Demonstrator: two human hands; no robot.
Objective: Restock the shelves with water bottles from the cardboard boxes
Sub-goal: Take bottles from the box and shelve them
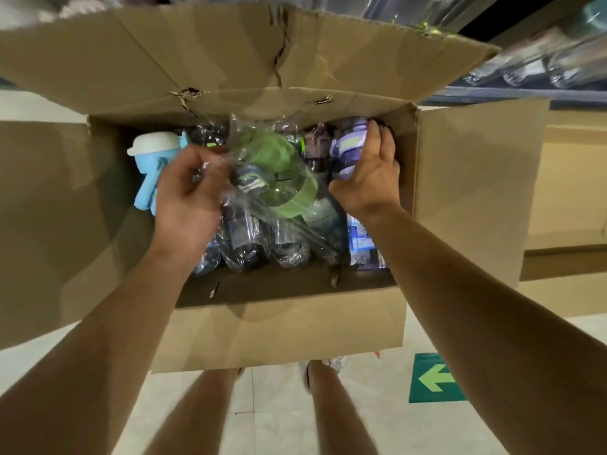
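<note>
An open cardboard box [279, 330] stands in front of me, filled with several water bottles wrapped in clear plastic. My left hand [189, 198] grips the wrapping of a green-capped bottle [279, 172] that lies tilted on top of the others. My right hand [369, 169] curls round a purple bottle [349, 142] at the box's right wall. A light blue bottle with a white cap [152, 159] stands unwrapped at the left side of the box. Dark wrapped bottles [243, 241] lie underneath.
The box's flaps [197, 57] spread out at the back, left and right. Shelves with wrapped clear bottles [538, 64] run at the upper right. Below the box are my legs and a tiled floor with a green arrow sticker [433, 377].
</note>
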